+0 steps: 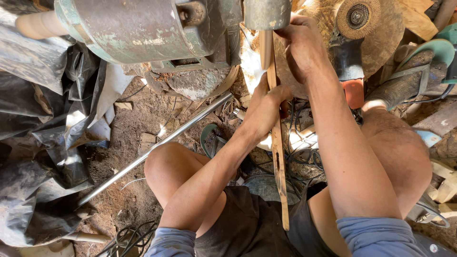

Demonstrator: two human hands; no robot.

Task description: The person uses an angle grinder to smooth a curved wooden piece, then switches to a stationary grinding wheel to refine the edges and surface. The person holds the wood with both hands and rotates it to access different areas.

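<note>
Hands are gripping wooden stick [278,157], long axis twelve-to-six: right hand [302,47] closed at twelve near metal drum [266,13], left hand [265,108] pinching below.

Woodworking workshop: rusty motor [138,28], sanding disc [357,19], sawdust floor [128,143], wood offcuts [442,183].

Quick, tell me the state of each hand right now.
Left hand: closed around the long wooden stick, mid-length.
Right hand: closed on the same stick's upper end, beside the grey metal machine.

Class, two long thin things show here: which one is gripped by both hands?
The wooden strip, upright between the knees; the metal rod lies untouched, slanting across the dirt.
</note>
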